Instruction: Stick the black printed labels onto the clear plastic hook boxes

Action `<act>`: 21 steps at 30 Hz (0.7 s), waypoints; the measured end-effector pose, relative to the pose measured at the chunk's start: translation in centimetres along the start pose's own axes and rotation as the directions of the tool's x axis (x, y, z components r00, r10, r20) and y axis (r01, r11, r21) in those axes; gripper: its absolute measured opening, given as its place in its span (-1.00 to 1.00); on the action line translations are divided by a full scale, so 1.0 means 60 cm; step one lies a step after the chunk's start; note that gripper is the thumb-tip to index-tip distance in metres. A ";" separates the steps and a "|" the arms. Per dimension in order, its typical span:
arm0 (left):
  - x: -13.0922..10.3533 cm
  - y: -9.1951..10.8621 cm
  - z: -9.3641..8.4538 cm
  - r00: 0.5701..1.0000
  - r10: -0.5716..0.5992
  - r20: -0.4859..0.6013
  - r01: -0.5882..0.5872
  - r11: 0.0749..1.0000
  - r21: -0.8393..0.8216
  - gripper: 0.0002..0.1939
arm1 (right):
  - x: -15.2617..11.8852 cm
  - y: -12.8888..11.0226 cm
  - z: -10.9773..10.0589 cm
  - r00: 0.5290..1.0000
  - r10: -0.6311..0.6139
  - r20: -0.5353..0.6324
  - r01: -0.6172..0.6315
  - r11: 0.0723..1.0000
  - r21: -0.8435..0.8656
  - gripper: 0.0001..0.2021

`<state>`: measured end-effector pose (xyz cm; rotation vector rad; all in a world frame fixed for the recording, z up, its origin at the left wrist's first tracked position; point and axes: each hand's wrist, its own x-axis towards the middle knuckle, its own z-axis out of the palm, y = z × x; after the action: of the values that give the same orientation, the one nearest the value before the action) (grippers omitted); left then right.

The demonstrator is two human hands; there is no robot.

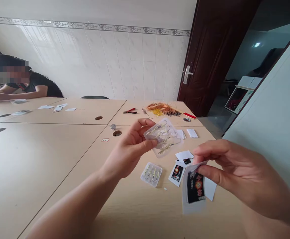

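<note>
My left hand (137, 142) grips a clear plastic box of fishing hooks (163, 136), tilted above the table, its hooks tied with pale yellowish line. Pinched between thumb and fingers of my right hand (224, 166) is a white card with a black label (196, 189), printed in red and orange. A second clear box of hooks (151, 174) lies on the table below my left hand. Beside it, a printed card (177, 173) lies among more white cards (184, 155), partly behind my right hand and the card it holds.
Red-handled pliers (130, 111) lie farther back, left of a bundle of copper-coloured strands (162, 108). Cable holes (117, 133) open in the tabletop. At the far left a person (39, 84) sits with forearms on the table. A dark door (209, 49) stands at the back right.
</note>
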<state>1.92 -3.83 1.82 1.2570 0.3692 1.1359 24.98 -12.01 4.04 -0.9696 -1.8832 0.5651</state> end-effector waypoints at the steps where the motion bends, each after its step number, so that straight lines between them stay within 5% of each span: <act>1: -0.001 -0.003 -0.002 1.000 0.007 0.010 -0.007 0.999 0.035 -0.76 | -0.002 0.000 -0.003 0.999 0.002 -0.044 -0.002 1.000 -0.008 -0.77; 10: -0.011 -0.013 0.015 0.992 -0.045 0.119 0.033 0.994 0.100 -0.73 | -0.004 0.010 0.017 0.987 -0.136 -0.086 0.125 0.984 -0.130 -0.88; 16: -0.021 -0.014 0.019 0.992 0.017 0.122 -0.056 0.944 0.326 -0.89 | 0.002 0.022 0.038 0.986 -0.121 -0.118 0.106 0.986 -0.129 -0.90; 21: -0.021 -0.012 0.019 0.990 -0.065 0.129 0.022 0.951 0.310 -0.87 | 0.007 0.028 0.043 0.978 -0.103 -0.182 0.081 0.989 -0.122 -0.92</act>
<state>2.56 -5.40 1.14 1.5842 0.4812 0.9712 23.26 -10.66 1.85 -0.9683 -1.7949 0.3020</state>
